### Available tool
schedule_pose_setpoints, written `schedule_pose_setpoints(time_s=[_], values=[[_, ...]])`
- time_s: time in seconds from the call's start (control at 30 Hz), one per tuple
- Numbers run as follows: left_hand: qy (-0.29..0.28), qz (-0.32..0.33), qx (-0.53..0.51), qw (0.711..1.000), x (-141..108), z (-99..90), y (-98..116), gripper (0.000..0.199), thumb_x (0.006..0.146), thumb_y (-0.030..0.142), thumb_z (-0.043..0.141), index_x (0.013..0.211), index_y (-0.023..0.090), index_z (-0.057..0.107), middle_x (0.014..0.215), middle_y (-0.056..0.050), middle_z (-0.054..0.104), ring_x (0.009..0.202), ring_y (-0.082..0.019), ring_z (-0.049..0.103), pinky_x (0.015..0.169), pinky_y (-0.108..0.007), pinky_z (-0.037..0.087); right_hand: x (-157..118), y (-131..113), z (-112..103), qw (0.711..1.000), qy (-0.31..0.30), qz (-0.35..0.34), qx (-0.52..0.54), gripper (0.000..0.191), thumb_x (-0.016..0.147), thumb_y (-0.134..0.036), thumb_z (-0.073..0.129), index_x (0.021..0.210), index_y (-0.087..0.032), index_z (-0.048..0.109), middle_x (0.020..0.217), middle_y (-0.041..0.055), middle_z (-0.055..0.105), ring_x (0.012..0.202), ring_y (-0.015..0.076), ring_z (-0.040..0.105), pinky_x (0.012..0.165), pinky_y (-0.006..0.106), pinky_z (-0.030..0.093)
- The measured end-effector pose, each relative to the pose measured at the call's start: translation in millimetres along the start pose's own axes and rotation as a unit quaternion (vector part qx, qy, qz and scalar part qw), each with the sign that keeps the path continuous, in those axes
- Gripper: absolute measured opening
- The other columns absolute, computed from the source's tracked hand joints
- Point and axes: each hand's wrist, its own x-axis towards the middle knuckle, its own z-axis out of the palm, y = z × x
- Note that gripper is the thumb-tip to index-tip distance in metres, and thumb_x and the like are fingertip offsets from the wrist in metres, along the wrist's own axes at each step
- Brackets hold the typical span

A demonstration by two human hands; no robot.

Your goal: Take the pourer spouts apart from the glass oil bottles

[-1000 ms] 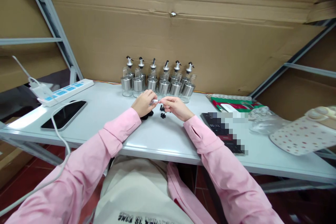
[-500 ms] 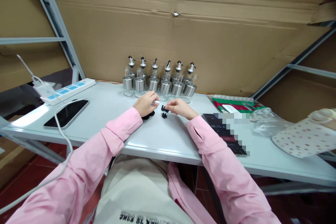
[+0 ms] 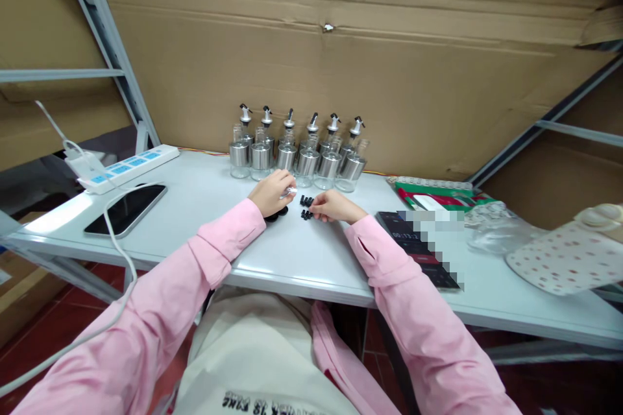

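Note:
My left hand point(image 3: 273, 192) is closed around a small white and silver piece point(image 3: 290, 192), whose end shows past the fingertips; the rest is hidden in the palm. Round black parts point(image 3: 278, 214) lie on the table just under that hand. My right hand point(image 3: 335, 206) has its thumb and fingertips pinched together at the right end of the nearer group of small black pieces point(image 3: 305, 214), on one of them as far as I can see. A second row of small black pieces point(image 3: 306, 200) lies slightly farther back.
Several glass bottles with metal sleeves point(image 3: 308, 161) stand behind my hands, the back row topped with pourers point(image 3: 333, 122). A phone point(image 3: 127, 209) and a power strip point(image 3: 131, 168) lie left. Another phone point(image 3: 413, 243), plastic packaging point(image 3: 501, 233) and a dotted item point(image 3: 567, 259) are right.
My right fingertips have moved from the farther row of black pieces slightly toward me, to the nearer group. The left hand keeps its hold on the white and silver piece.

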Motion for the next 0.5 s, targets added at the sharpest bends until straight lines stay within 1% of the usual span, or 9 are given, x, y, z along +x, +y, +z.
schedule_pose_setpoints(time_s=[0.1,0.17,0.2,0.27,0.33,0.37,0.43,0.5], values=[[0.000,0.000,0.000,1.000,0.1,0.1,-0.1,0.003,0.081,0.020,0.049,0.080,0.018,0.049,0.084,-0.004,0.053,0.082,-0.019,0.047,0.075,-0.032,0.040,0.5,0.3,0.0,1.000,-0.006,-0.003,-0.001,0.015,0.075,-0.015,0.058,0.061,-0.013,0.058,0.052,-0.0010,0.058,0.039,0.0047,0.045,0.039,0.016,0.034],[0.000,0.000,0.001,1.000,0.1,0.1,0.0,0.004,0.082,0.021,0.049,0.080,0.018,0.049,0.084,-0.004,0.053,0.082,-0.019,0.047,0.075,-0.031,0.041,1.2,0.7,-0.9,1.000,0.010,-0.010,-0.011,0.019,0.078,-0.023,0.058,0.061,-0.013,0.059,0.051,-0.0010,0.057,0.039,0.0052,0.044,0.042,0.018,0.035],[-0.001,-0.001,0.002,1.000,0.0,0.1,0.0,0.004,0.082,0.021,0.049,0.080,0.018,0.049,0.084,-0.004,0.052,0.082,-0.019,0.047,0.075,-0.031,0.041,1.9,1.2,-1.8,0.999,0.034,-0.014,-0.021,0.025,0.080,-0.028,0.055,0.061,-0.013,0.060,0.049,-0.0009,0.057,0.039,0.0059,0.044,0.045,0.019,0.036],[-0.002,-0.002,0.002,1.000,-0.2,0.2,0.1,0.005,0.082,0.022,0.049,0.080,0.018,0.049,0.084,-0.004,0.052,0.082,-0.019,0.047,0.074,-0.031,0.041,4.4,3.3,-4.4,0.992,0.115,-0.020,-0.046,0.036,0.084,-0.037,0.048,0.063,-0.013,0.064,0.048,0.0001,0.057,0.042,0.0081,0.047,0.051,0.021,0.038],[-0.002,-0.001,0.002,1.000,-0.3,0.1,0.4,0.005,0.083,0.022,0.048,0.080,0.018,0.049,0.083,-0.004,0.052,0.081,-0.019,0.047,0.074,-0.032,0.041,8.3,7.1,-7.0,0.976,0.202,-0.022,-0.080,0.041,0.087,-0.037,0.041,0.066,-0.012,0.066,0.053,0.0028,0.061,0.049,0.0111,0.053,0.057,0.022,0.038],[-0.003,-0.001,0.001,1.000,-0.4,-0.1,0.7,0.006,0.083,0.022,0.048,0.080,0.018,0.049,0.083,-0.004,0.053,0.080,-0.019,0.047,0.074,-0.032,0.041,10.5,9.3,-7.8,0.968,0.229,-0.022,-0.098,0.042,0.088,-0.036,0.039,0.068,-0.013,0.067,0.058,0.0044,0.064,0.053,0.0125,0.056,0.060,0.022,0.038],[-0.006,-0.001,0.001,1.000,-0.3,-0.6,1.4,0.005,0.083,0.022,0.048,0.079,0.018,0.049,0.083,-0.004,0.053,0.080,-0.019,0.047,0.074,-0.032,0.041,14.7,13.9,-7.4,0.962,0.240,-0.022,-0.131,0.043,0.090,-0.034,0.036,0.069,-0.013,0.068,0.066,0.0072,0.067,0.061,0.0149,0.059,0.064,0.023,0.038],[-0.009,-0.002,0.000,1.000,-0.2,-1.0,2.1,0.005,0.082,0.021,0.048,0.079,0.018,0.049,0.083,-0.004,0.053,0.080,-0.019,0.047,0.074,-0.032,0.040,17.7,17.1,-4.2,0.962,0.220,-0.032,-0.157,0.043,0.091,-0.032,0.036,0.070,-0.014,0.068,0.069,0.0089,0.068,0.065,0.0162,0.061,0.066,0.023,0.038]])
